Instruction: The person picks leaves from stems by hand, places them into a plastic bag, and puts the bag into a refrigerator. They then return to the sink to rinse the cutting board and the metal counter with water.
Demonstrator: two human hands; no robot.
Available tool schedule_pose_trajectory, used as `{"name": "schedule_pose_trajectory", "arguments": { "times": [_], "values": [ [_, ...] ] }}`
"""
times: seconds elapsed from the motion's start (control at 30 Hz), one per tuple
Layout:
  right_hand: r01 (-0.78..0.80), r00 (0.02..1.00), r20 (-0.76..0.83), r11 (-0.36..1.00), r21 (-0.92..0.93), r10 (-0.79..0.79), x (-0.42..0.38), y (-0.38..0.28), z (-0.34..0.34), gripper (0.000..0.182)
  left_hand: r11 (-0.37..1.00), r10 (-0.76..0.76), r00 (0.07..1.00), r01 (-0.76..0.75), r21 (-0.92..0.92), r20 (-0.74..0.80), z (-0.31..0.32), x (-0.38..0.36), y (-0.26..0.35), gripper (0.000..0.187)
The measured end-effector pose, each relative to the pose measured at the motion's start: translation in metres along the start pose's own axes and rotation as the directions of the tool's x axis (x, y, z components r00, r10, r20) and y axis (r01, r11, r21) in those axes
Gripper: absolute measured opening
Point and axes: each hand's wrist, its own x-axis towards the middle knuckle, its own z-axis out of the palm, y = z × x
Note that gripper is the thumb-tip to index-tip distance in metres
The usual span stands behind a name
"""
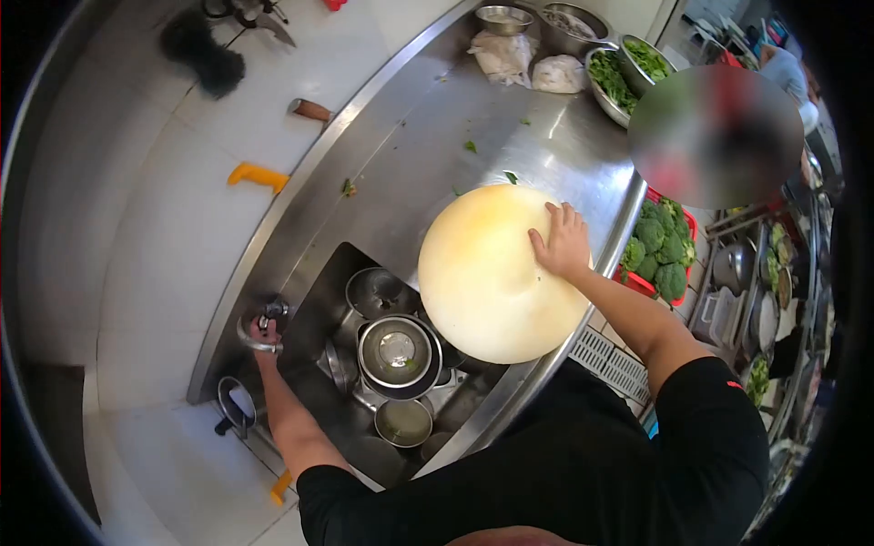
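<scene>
A large round pale cutting board lies on the steel counter, partly beside the sink. My right hand rests on its upper right part with the fingers spread. At the back edge of the sink, my left hand is at the faucet, its fingers closed around the metal. Inside the sink stand several metal bowls and pots, among them a strainer-like bowl and a pot of cloudy liquid.
Bowls of leafy greens and white bags stand at the counter's far end. A red basket of broccoli is right of the counter. Yellow-handled and brown-handled tools line the wall. Another person is at upper right.
</scene>
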Motion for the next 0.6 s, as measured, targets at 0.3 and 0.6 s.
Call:
{"name": "schedule_pose_trajectory", "arguments": {
  "times": [0.3, 0.6],
  "values": [
    [0.012, 1.0, 0.001, 1.0, 0.016, -0.012, 0.001, 0.001, 0.006, 0.064, 0.393, -0.604, 0.765, 0.529, -0.752, 0.223, 0.033, -0.01, 0.043, 0.061],
    [0.02, 1.0, 0.011, 1.0, 0.003, -0.02, 0.002, -0.001, 0.008, 0.063, -0.068, -0.211, 0.856, 0.468, -0.881, 0.471, 0.122, -0.142, 0.084, 0.013]
  ]
}}
